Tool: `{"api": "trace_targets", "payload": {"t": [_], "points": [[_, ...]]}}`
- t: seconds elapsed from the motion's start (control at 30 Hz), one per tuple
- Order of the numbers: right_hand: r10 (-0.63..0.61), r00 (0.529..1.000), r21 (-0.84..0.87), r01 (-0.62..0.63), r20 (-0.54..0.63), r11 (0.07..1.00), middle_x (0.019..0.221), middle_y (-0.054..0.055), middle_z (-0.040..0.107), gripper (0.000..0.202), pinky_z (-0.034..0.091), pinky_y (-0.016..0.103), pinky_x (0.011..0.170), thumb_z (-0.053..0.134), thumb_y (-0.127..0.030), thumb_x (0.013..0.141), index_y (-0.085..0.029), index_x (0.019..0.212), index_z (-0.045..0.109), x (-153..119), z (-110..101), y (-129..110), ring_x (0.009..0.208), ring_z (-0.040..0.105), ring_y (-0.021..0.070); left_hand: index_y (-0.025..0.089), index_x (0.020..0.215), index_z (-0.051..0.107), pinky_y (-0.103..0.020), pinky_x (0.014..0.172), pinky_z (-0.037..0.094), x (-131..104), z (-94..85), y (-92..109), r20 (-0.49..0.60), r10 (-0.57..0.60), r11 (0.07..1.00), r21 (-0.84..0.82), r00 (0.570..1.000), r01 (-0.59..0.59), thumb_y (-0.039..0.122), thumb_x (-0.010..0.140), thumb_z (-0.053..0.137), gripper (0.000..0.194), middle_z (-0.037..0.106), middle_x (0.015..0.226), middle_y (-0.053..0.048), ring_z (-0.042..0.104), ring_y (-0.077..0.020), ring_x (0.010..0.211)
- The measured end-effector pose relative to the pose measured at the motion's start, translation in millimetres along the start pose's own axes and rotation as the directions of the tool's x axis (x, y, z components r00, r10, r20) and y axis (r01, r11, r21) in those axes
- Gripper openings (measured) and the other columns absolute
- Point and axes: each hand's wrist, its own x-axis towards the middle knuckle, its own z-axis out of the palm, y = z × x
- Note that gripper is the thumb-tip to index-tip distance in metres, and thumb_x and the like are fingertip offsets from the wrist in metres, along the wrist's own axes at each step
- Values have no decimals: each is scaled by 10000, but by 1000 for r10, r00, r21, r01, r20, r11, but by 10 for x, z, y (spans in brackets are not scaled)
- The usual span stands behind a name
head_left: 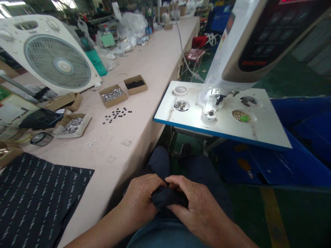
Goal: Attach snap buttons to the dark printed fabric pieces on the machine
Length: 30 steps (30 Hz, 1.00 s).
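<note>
A bunched piece of dark fabric (168, 198) is held over my lap between both hands. My left hand (142, 194) grips its left side, with the fingers curled and the thumb on top. On the other side, my right hand (192, 201) pinches the fabric between thumb and fingers. The fingertips of the two hands nearly meet at its upper edge. Some of the fabric is hidden by the hands. To the right, beyond my knees, stands a white snap-fastening machine (210, 106) on a small white table (219, 132) with round recesses holding small metal parts.
A long pink-covered table (144, 113) runs along my left. On it are a box fan (62, 65), cardboard boxes of metal fasteners (113, 98), scattered dark discs (117, 115), and dark printed fabric (38, 199). Blue bins (258, 165) lie under the machine table.
</note>
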Motion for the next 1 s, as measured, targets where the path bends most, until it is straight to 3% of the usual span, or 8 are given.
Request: {"api": "trace_targets", "payload": {"t": [0.17, 0.27, 0.53, 0.73, 1.0], "points": [[36, 999, 124, -40, 35, 991, 1032, -43, 764, 526, 471, 251, 825, 568, 7, 751, -282, 1185, 643, 55, -9, 85, 963, 709, 152, 190, 788, 694, -237, 634, 360, 58, -33, 49, 144, -235, 969, -42, 961, 243, 167, 780, 688, 24, 676, 771, 30, 609, -130, 724], [77, 994, 232, -92, 74, 968, 946, -51, 768, 514, 470, 240, 771, 549, 14, 720, -264, 1142, 649, 80, -24, 101, 889, 712, 144, 177, 772, 698, -223, 594, 343, 80, -64, 59, 226, -308, 933, -121, 924, 340, 272, 807, 714, 102, 643, 731, 37, 571, -118, 683], [143, 969, 489, -227, 203, 842, 887, -31, 738, 431, 467, 238, 710, 635, -85, 750, -211, 1162, 635, 117, -42, 128, 788, 652, 135, 126, 828, 659, -199, 525, 278, 121, -167, -16, 545, -322, 725, -384, 774, 572, 323, 745, 765, 238, 489, 673, 53, 377, -77, 591], [172, 952, 590, -292, 252, 752, 851, -25, 704, 422, 448, 238, 686, 706, -169, 740, -193, 1151, 616, 131, -41, 185, 748, 630, 127, 133, 811, 621, -211, 514, 243, 128, -160, -22, 601, -341, 661, -394, 723, 639, 325, 737, 734, 234, 453, 657, 52, 345, -78, 570], [181, 963, 502, -259, 199, 825, 806, -33, 681, 388, 450, 240, 676, 687, -142, 730, -194, 1110, 624, 154, -78, 182, 735, 633, 134, 147, 687, 549, -200, 518, 233, 95, -54, 34, 557, -362, 590, -484, 747, 646, 247, 712, 694, 178, 407, 610, 66, 306, -67, 567]]}}
